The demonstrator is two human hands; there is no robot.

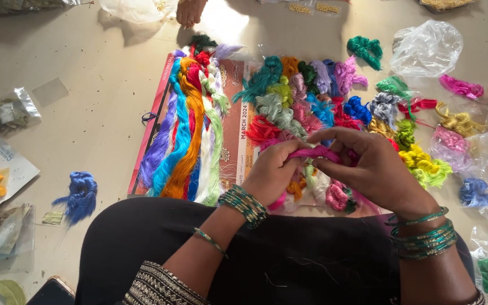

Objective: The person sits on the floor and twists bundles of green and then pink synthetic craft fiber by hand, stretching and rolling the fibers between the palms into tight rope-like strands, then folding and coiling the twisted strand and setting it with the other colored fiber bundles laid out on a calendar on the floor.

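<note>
Both my hands hold one bright pink silk thread bundle stretched between them. My left hand pinches its left end; my right hand grips the right end with curled fingers. Green bangles ring both wrists. Under the hands lies a heap of small coloured thread bundles on a reddish calendar sheet. Long straightened skeins in purple, blue, orange, white and green lie side by side on the sheet's left part.
A blue thread bundle lies on the floor at left, by plastic packets. More bundles and clear bags spread at right. Another person's foot shows at the top. A phone lies by my knee.
</note>
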